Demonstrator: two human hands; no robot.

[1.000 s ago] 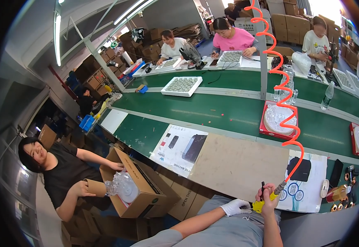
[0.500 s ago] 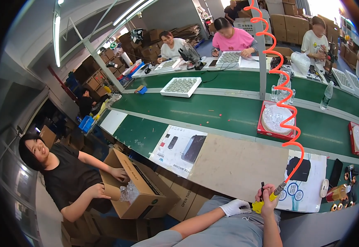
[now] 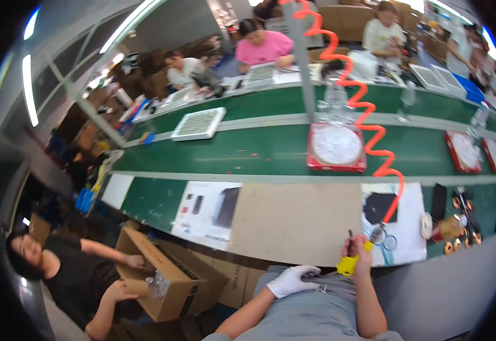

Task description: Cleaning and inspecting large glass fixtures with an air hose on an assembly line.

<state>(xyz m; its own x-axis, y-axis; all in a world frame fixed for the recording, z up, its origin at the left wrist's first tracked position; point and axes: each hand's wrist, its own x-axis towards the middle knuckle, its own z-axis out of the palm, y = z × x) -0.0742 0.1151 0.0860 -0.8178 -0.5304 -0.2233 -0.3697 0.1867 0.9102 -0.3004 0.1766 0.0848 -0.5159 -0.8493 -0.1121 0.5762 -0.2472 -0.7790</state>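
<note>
- Head view: the right hand (image 3: 359,254) is closed around the yellow handle of an electric screwdriver (image 3: 348,263), at the near edge of the surface (image 3: 299,221); the tool's dark bit points up just above the fingers.
- An orange coiled cable (image 3: 367,122) runs from the tool's upper end, just right of the right hand, up and leftward over the green conveyor belt (image 3: 248,150) toward the top of the picture.
- The left hand (image 3: 291,280), in a white glove, rests on the person's grey-clothed lap, fingers loosely curled and holding nothing that can be seen; it lies just left of and below the screwdriver, near it but not touching.
- Directly beyond the right hand lies a bare brown board (image 3: 296,219) on the surface; to its right a white printed sheet (image 3: 393,219) with a dark shape on it, touching the board's edge.
- Farther right, small round copper-coloured parts (image 3: 458,224) are scattered on the surface, well apart from both hands.
- On the belt beyond the board stands a red tray (image 3: 337,149) holding a round white item.
- At the lower left, another person in black has both hands at an open cardboard box (image 3: 168,273).
</note>
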